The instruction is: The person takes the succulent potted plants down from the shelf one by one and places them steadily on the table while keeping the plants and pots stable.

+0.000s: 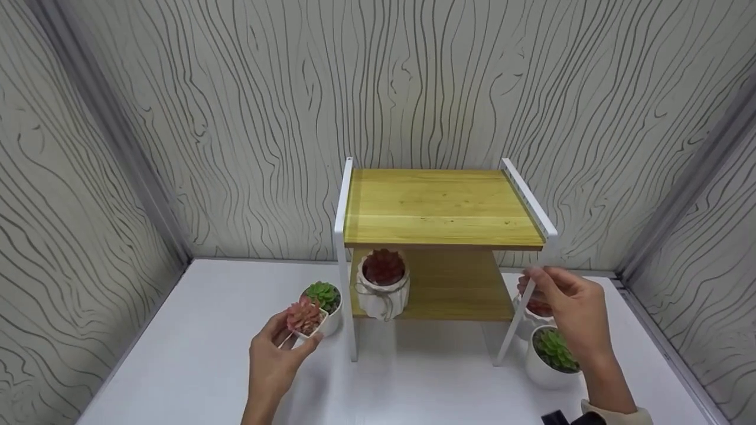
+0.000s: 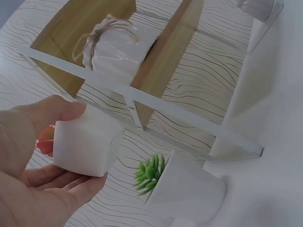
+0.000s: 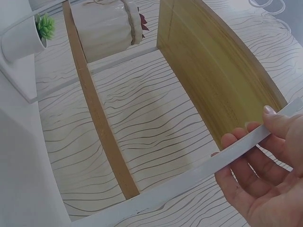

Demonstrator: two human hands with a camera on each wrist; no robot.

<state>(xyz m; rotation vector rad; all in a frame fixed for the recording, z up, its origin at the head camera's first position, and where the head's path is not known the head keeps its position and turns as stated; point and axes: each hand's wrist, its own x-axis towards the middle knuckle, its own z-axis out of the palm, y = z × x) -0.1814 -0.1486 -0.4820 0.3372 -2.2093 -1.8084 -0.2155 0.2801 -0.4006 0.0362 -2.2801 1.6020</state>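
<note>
My left hand point(image 1: 270, 360) holds a small square white pot with a pinkish-red succulent point(image 1: 304, 317), left of the shelf. In the left wrist view, thumb and fingers are on opposite sides of that white pot point(image 2: 83, 144), and the plant is mostly hidden. A two-tier shelf point(image 1: 437, 206) with wooden boards and white metal sides stands in the middle. My right hand point(image 1: 579, 313) grips its right front post point(image 3: 189, 177), thumb on one side and fingers curled on the other. On the lower board sits a white pot with twine and a dark red succulent point(image 1: 384, 289).
Just behind the left hand, a round white pot with a green succulent point(image 1: 332, 319) stands on the white table point(image 1: 218, 313). Right of the shelf are another green succulent pot point(image 1: 546, 366) and, behind it, a reddish plant in a white pot point(image 1: 534, 321), partly covered by my right hand.
</note>
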